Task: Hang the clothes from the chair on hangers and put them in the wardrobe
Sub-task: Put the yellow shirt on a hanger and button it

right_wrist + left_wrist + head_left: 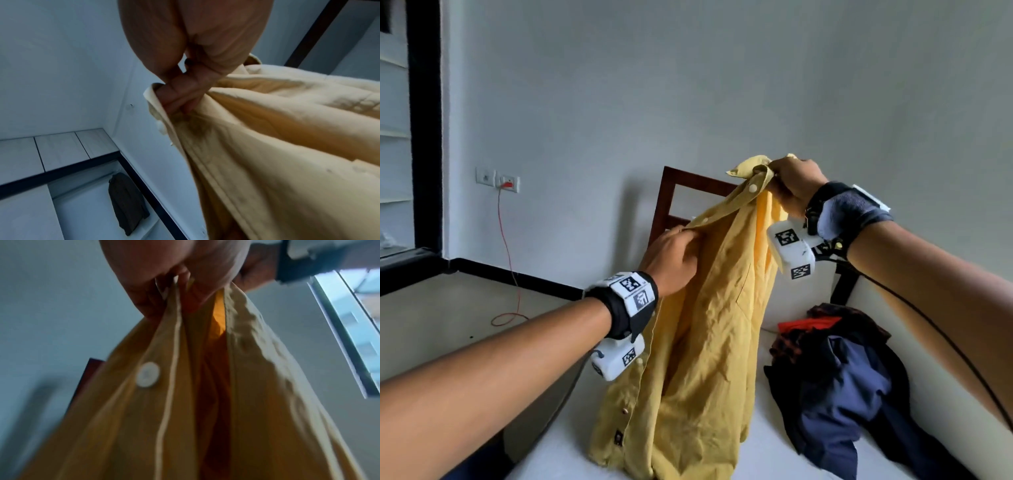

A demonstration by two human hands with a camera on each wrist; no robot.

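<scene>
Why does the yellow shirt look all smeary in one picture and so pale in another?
Left wrist view: motion blur smears the yellow shirt and its button. Right wrist view: window light washes it pale cream. Head view: sharp, true yellow.

A home bedroom is showing: a white-sheeted bed (763, 445) is holding a heap of dark crumpled clothes (849, 383) beside a brown wooden chair (671, 195) and an open white-shelved wardrobe (61, 151).

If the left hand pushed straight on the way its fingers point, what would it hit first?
The left hand already pinches the button edge of the yellow shirt, so the cloth comes first. Beyond that, the wooden chair back looks next in line, though depth is hard to judge.
</scene>
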